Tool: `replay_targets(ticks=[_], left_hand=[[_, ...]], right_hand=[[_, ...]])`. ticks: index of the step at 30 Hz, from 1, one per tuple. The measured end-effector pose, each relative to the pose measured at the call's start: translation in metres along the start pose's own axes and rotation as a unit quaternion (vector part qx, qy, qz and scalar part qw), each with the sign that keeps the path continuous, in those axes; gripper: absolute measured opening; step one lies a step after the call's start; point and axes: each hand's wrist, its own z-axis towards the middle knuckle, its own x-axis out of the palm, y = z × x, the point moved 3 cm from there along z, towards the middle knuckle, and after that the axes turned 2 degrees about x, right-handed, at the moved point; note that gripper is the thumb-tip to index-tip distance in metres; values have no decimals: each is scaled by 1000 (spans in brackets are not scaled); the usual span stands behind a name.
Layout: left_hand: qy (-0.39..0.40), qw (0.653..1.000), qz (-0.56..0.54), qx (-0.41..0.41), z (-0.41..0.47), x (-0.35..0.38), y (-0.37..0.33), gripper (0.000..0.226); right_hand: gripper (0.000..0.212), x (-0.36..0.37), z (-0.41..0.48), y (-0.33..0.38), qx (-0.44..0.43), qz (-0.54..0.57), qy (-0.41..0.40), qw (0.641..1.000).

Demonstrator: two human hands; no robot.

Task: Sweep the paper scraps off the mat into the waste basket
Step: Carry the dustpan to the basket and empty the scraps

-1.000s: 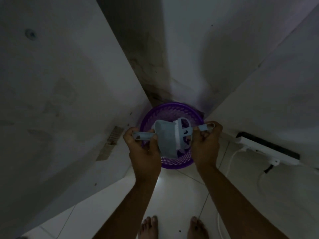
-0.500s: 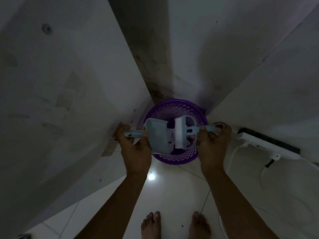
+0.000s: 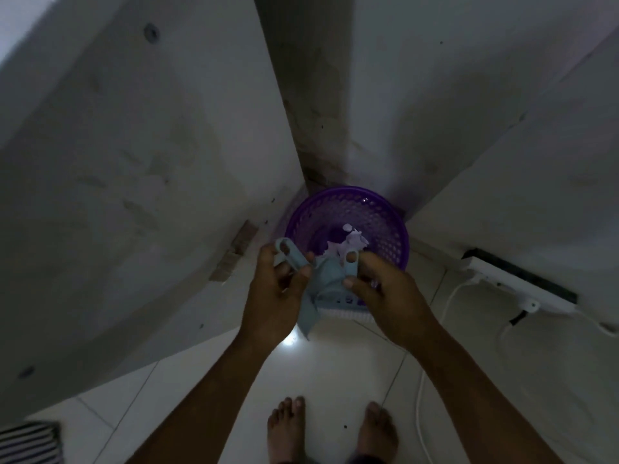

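Dim corner, grey walls, white tiled floor. Left hand curled round dustpan handle; right hand pinching brush handle, thumb on top. Both tools over near rim of purple waste basket. Dustpan's long axis runs away from person: looped handle end farthest, pan lip nearest. Paper scraps inside basket. Power strip right.
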Motion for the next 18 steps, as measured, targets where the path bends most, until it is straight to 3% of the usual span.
replay_targets(ticks=[4, 7, 12, 16, 18], left_hand=[[65, 997, 50, 7, -11, 6, -15, 32], [65, 997, 41, -4, -22, 8, -21, 31], [71, 996, -42, -39, -49, 8, -28, 29], [137, 984, -93, -63, -67, -5, -29, 39], [156, 984, -62, -53, -74, -13, -29, 61]], right_hand=[[30, 2, -3, 13, -27, 11, -18, 999], [27, 13, -12, 20, -12, 40, 11, 999], [16, 25, -30, 35, 13, 29, -32, 999], [22, 33, -39, 45, -1, 15, -22, 1000], [28, 37, -43, 50, 0, 29, -22, 999]])
